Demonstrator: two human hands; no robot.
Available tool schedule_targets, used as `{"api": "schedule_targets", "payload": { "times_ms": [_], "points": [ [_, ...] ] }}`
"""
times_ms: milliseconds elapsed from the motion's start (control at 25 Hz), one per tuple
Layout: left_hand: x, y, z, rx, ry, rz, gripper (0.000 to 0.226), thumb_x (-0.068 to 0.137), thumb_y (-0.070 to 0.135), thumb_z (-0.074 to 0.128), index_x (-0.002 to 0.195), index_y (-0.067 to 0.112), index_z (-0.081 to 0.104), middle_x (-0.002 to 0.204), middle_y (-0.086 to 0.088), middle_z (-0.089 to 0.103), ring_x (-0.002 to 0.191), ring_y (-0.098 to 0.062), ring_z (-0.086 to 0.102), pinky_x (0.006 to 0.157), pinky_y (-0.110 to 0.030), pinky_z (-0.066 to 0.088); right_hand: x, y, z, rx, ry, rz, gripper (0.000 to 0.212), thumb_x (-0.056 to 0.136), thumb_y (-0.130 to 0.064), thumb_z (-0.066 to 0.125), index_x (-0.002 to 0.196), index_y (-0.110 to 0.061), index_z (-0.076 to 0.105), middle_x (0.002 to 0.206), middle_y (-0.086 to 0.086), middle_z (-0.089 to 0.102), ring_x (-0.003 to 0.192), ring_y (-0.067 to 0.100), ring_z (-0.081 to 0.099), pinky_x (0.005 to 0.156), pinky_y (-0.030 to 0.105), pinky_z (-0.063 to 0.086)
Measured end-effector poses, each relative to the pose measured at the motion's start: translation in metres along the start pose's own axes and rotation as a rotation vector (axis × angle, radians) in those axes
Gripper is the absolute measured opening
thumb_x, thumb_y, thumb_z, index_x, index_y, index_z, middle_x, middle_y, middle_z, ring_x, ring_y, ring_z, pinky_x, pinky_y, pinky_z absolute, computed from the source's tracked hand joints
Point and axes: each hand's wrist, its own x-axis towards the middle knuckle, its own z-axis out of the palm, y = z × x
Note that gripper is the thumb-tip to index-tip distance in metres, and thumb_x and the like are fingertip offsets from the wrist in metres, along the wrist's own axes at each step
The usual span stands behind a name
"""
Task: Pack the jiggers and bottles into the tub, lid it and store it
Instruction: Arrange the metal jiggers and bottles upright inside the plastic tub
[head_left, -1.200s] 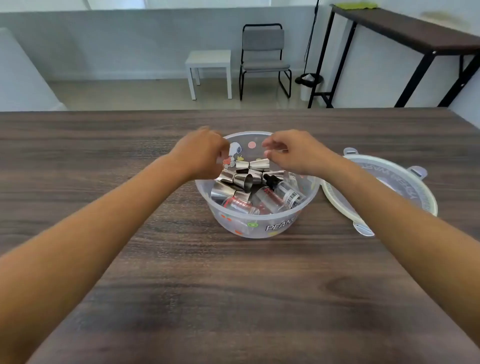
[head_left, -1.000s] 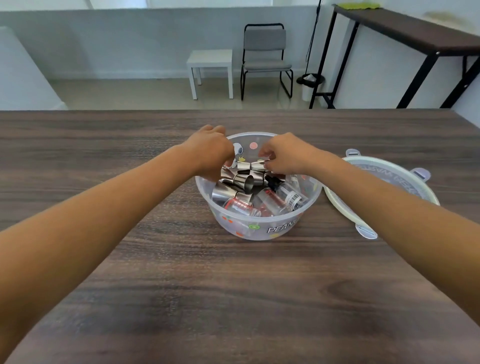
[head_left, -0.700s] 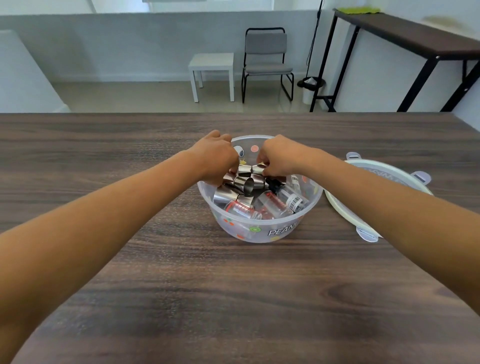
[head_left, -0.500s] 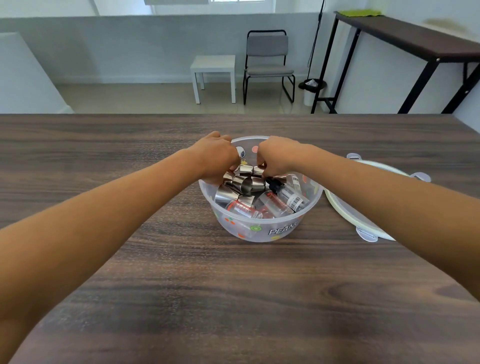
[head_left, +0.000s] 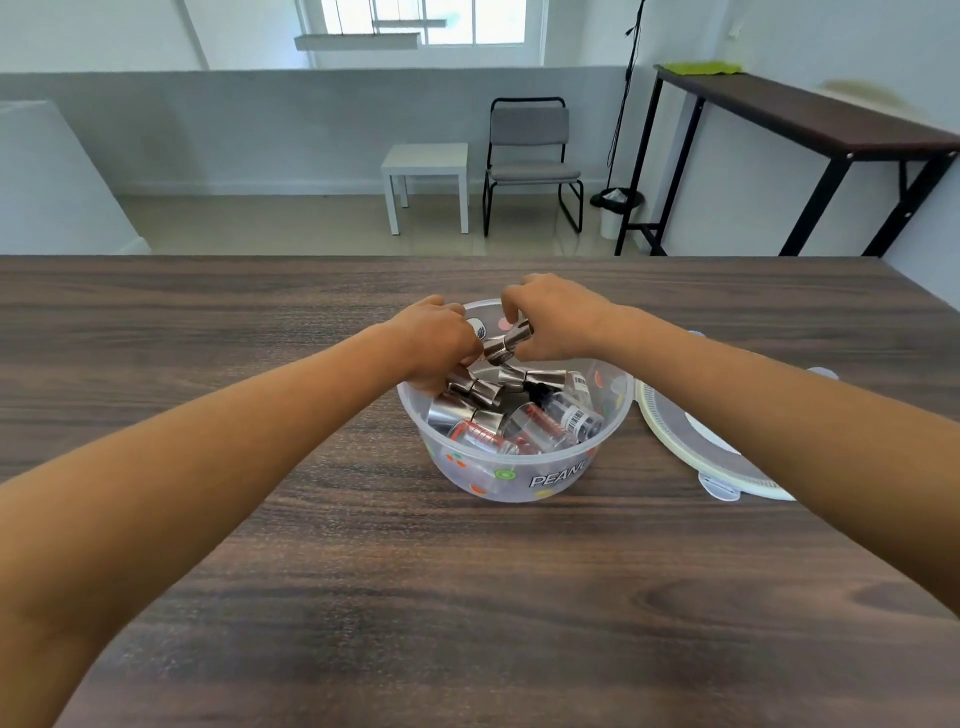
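Bright room beyond: window, grey chair (head_left: 532, 156), small white side table (head_left: 427, 179), dark high bench (head_left: 810, 117) along the right wall with a green cloth (head_left: 696, 67) at its far end. Up front, a dark wood-grain table (head_left: 363, 597).

At table centre, a clear plastic tub (head_left: 519, 467), printed with small fruit motifs and the white letters "PEANU", the rest curving out of sight. On the far inner wall, a cartoon print, mostly hidden behind the hands. Inside, a jumble of steel jiggers (head_left: 475, 392) and clear bottles (head_left: 545, 426): about four jiggers showing, at least three bottles, exact count unclear in the pile. One bottle with a red-lined label, one with a barcode sticker (head_left: 576, 415), digits too small to read.

Over the far rim of the tub, one more jigger (head_left: 509, 340), tilted, held from both ends. Left hand (head_left: 434, 343) curled, fingers closed on its lower end. Right hand (head_left: 550, 325) curled too, fingertips pinching its upper end.

Just right of the tub, a single lid (head_left: 727, 467) flat on the table, pale rim, clip tabs, largely covered by the right forearm.
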Motion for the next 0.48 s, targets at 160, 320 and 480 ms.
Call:
{"api": "schedule_targets", "payload": {
  "times_ms": [160, 320, 480],
  "points": [
    [-0.005, -0.001, -0.009, -0.027, 0.015, -0.011, 0.033, 0.079, 0.026, 0.063, 0.112, 0.02, 0.061, 0.112, 0.001, 0.062, 0.112, -0.021, 0.046, 0.092, -0.031, 0.04, -0.003, 0.003, -0.005, 0.067, 0.068, 0.008, 0.028, 0.077, -0.017, 0.064, 0.099, -0.004, 0.053, 0.1, 0.015, 0.061, 0.08, 0.022, 0.049, 0.075, 0.042, 0.051],
    [-0.013, -0.008, -0.019, -0.064, 0.044, -0.02, 0.038, 0.075, 0.028, 0.065, 0.111, 0.018, 0.063, 0.11, 0.001, 0.06, 0.106, -0.021, 0.046, 0.085, -0.028, 0.042, -0.002, -0.003, -0.007, 0.049, 0.077, -0.009, 0.027, 0.075, -0.014, 0.063, 0.1, -0.004, 0.058, 0.098, 0.014, 0.064, 0.088, 0.026, 0.057, 0.077, 0.042, 0.053],
    [-0.018, -0.01, -0.024, -0.198, 0.097, -0.074, 0.036, 0.073, 0.026, 0.067, 0.105, 0.01, 0.062, 0.1, -0.002, 0.049, 0.085, -0.019, 0.052, 0.067, -0.027, 0.041, 0.002, -0.009, -0.004, 0.018, 0.067, -0.067, 0.029, 0.077, -0.013, 0.062, 0.106, -0.011, 0.066, 0.1, 0.011, 0.056, 0.092, 0.025, 0.056, 0.074, 0.029, 0.046]
  ]
}}
